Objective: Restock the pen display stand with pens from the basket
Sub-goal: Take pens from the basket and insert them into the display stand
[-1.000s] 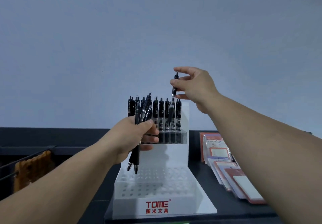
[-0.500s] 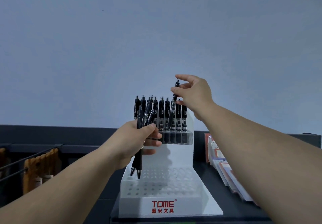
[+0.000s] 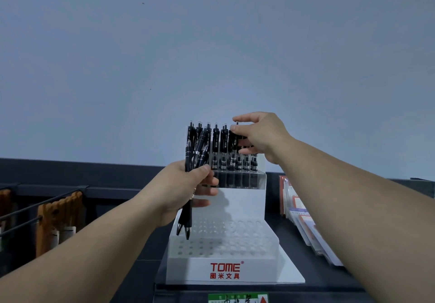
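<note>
Two hands up at the pen display stand (image 3: pixel 242 205), a white stepped unit on a dark shelf (image 3: pixel 290 239) against a plain grey-blue wall (image 3: pixel 211 43). Grips, with the left hand (image 3: pixel 186 185), a bundle of black pens (image 3: pixel 187 215), fingers and thumb curled round the barrels. Held just in front of the stand's left side, clicker ends up across the standing pens, tips pointing down over the lower tier (image 3: pixel 223 234). Pinches, with the right hand (image 3: pixel 261 135), the upper part of a single pen (image 3: pixel 234 139) between thumb and fingertips, at the right end of the top row. Upright, in line with its neighbours; lower end lost among the other barrels, so no telling whether seated in a slot. Row of black pens (image 3: pixel 216 142) standing side by side in the clear upper tier (image 3: pixel 240 180), clips facing forward. Lower tier a grid of round holes, none visibly filled. Red TOME logo (image 3: pixel 225 267) with red characters beneath on the front face. Right of the stand, flat packets (image 3: pixel 306 222) with red and blue borders, leaning in a stack on the shelf. Far left, brown items (image 3: pixel 58 220) behind a dark wire rail (image 3: pixel 47 205), too dim to identify. Green-and-white label (image 3: pixel 237 298) at the shelf's front edge, partly cut off by the frame.
</note>
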